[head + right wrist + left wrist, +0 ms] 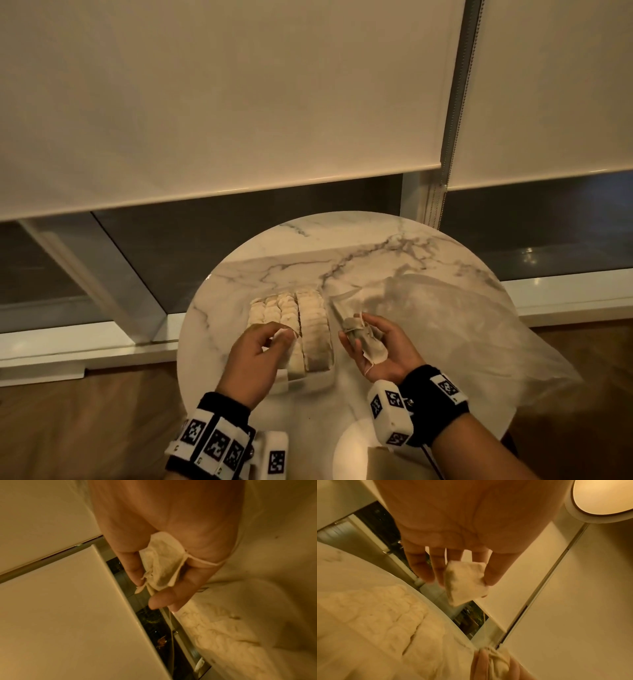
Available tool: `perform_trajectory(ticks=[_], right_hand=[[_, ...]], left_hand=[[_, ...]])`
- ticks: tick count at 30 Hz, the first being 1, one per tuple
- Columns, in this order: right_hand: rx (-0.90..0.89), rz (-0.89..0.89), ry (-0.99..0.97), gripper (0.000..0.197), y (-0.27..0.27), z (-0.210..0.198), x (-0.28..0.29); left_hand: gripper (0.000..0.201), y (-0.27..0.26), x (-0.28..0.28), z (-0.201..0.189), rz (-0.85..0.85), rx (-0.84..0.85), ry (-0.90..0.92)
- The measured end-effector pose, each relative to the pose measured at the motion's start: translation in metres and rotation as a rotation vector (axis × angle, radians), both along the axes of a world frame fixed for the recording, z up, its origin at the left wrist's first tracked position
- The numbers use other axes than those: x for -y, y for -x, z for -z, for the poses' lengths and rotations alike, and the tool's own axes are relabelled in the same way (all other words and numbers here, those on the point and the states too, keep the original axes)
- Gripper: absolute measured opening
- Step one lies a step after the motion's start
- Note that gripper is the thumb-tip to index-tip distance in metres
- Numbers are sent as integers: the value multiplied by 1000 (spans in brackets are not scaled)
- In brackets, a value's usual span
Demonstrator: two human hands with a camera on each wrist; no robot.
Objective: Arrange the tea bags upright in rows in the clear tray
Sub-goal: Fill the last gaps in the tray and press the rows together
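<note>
Tea bag (464, 580) in left hand's (251, 359) fingertip grip

Left hand (255, 356) pinches with thumb and fingers; right hand (380, 346) cupped, palm up.

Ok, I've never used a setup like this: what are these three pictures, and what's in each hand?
No robot here: a person wears three cameras. The head view looks down at a round marble table; the other two look along each wrist. On the table stands the clear tray, with rows of tea bags upright inside. The left hand pinches one tea bag in its fingers. The right hand holds a small bunch of tea bags, a string looped over one finger.
</note>
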State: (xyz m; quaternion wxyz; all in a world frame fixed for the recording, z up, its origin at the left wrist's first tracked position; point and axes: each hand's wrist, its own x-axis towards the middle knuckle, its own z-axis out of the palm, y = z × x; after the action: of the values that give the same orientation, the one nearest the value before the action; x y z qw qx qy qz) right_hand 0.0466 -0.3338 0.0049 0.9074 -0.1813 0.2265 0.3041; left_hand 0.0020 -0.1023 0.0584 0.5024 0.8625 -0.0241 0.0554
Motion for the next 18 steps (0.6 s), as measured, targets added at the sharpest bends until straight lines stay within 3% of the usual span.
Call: perform_trajectory(ticks=[5,9,18], right_hand=[[-65,74,42,12,2,36,-3],[-54,70,59,8,4,42,-4],[10,49,25,12,11,57,4]], left_hand=[[11,-17,-22,1,-104,-50,-112],[4,-32,-27,1,-149,-89,-297],[6,-56,-4,26,123,-338,-633]])
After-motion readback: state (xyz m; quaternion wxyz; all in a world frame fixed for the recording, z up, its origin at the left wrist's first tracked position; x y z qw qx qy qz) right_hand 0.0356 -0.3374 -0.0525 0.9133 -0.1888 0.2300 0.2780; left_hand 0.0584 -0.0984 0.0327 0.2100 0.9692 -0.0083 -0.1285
